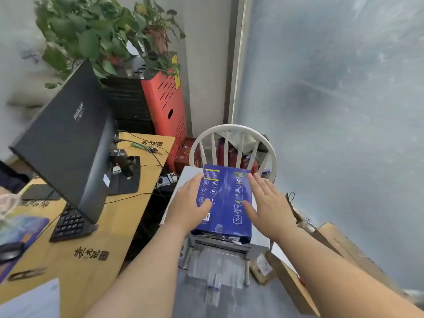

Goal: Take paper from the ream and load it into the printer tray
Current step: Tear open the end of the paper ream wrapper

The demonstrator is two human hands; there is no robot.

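Note:
A ream of paper in a blue wrapper [226, 200] lies flat on top of a white printer [187, 177] in the centre of the view. My left hand [191, 204] rests on the ream's left side, fingers spread over the edge and thumb on the top face. At the ream's right side my right hand [266, 208] lies with fingers stretched forward and thumb on top. Neither hand has closed around the ream. Below the ream, the printer's grey tray [218, 262] sticks out toward me.
A wooden desk [103, 237] with a black monitor [66, 145] and keyboard [71, 223] stands at the left. Behind the printer is a white chair back [231, 129]. Cardboard boxes [332, 244] lean at the right. A red cabinet [165, 102] and plants stand at the back.

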